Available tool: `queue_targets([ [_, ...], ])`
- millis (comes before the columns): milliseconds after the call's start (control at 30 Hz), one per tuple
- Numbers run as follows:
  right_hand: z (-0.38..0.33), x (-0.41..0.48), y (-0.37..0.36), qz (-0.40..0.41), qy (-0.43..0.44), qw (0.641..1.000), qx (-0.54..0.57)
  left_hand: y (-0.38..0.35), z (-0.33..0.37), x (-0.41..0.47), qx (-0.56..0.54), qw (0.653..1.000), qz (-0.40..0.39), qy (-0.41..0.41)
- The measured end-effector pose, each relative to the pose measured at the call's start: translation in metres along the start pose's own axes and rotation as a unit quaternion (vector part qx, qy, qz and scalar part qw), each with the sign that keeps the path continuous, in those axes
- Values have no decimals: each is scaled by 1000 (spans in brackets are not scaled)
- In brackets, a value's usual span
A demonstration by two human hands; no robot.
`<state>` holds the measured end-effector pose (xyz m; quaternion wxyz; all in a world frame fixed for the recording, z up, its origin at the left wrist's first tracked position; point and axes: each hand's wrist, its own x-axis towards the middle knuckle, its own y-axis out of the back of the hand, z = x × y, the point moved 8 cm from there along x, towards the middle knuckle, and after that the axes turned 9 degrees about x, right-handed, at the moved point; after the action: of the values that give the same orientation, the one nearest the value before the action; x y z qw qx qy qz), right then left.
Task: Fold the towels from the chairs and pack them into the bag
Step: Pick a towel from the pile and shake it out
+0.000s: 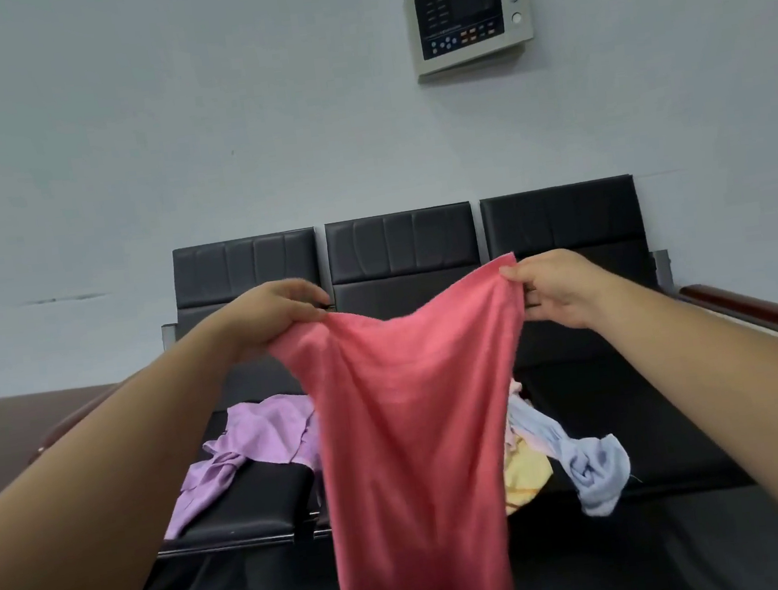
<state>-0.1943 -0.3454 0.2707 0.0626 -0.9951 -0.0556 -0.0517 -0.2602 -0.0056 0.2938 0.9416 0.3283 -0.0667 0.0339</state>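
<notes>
pink towel runs off the frame at 6 o'clock, so its bottom hem is anyone's guess. it hides the seat of the middle chair, plus the edge of the purple towel at 8 and part of the yellow towel at 5. labels on the wall panel at 1 o'clock are too tiny to read

Pink towel hangs at centre, its top corners pinched by the left hand at 10 o'clock and the right hand at 2 o'clock. Behind it stand three black chairs; on the seats lie a crumpled purple towel at 8 o'clock, and a yellow towel and blue towel at 4 o'clock. A wall panel hangs at 1 o'clock.
</notes>
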Motion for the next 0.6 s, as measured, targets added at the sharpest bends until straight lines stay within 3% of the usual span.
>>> queue_targets([
  [133, 6, -1, 8, 45, 28, 998, -39, -19, 8, -4, -184, 980, -75, -23],
  [267, 8, -4, 3, 65, 74, 992, -79, -35, 25, -10, -243, 962, -113, -58],
  [467, -9, -15, -31, 32, 177, 971, -156, -59, 48, -14, 22, 991, -64, -114],
  [600, -9, -26, -50, -5, 185, 969, -164, -69, 60, -13, 76, 989, -23, -125],
])
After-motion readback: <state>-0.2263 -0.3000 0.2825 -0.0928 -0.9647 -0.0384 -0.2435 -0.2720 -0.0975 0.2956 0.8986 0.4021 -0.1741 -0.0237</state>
